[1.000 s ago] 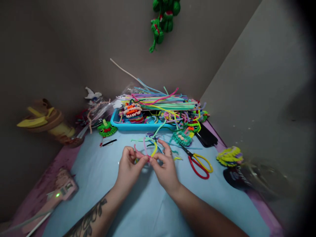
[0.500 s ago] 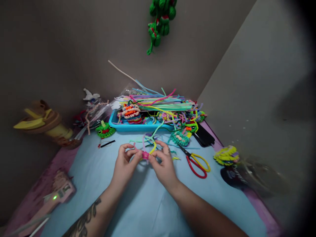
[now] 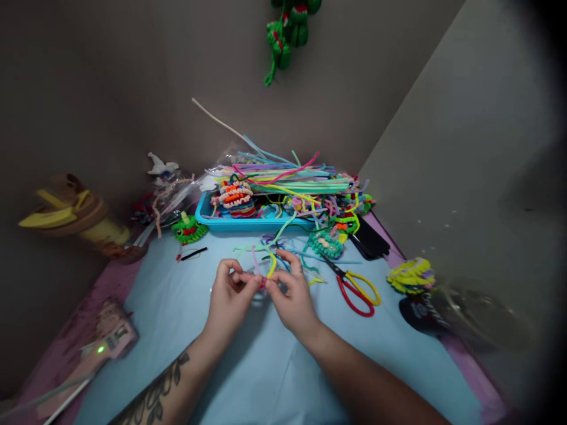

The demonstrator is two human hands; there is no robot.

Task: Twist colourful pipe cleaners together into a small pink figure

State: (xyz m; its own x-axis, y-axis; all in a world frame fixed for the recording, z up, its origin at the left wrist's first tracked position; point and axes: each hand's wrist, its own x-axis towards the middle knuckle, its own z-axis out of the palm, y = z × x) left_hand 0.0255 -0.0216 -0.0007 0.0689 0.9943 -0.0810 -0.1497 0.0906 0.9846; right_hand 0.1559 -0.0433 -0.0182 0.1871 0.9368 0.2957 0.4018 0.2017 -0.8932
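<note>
Between my fingertips, above the blue cloth, is a small pink pipe-cleaner piece [image 3: 263, 283]. My left hand [image 3: 233, 293] pinches its left side between thumb and finger. On its right side, my right hand [image 3: 290, 290] grips it the same way, with its index finger raised. A yellow pipe cleaner [image 3: 273, 267] and a lilac pipe cleaner [image 3: 255, 260] stick up from between the hands. My fingers hide most of the pink piece. Just beyond them lie loose pipe cleaners [image 3: 283, 236], and scissors [image 3: 354, 290] with one red and one yellow handle rest to the right.
A blue tray [image 3: 257, 225] full of colourful pipe cleaners stands at the back. Beside it sit a green frog-like figure [image 3: 189, 228] and a dark phone [image 3: 371, 239]. A pink power strip [image 3: 106, 345] is at left; a yellow fuzzy piece [image 3: 411, 275] and a dark cup [image 3: 420, 316] are at right.
The pink piece has turned and shows less between my fingers. The lilac loop above it now appears as a single upright strand. The view has shifted slightly.
</note>
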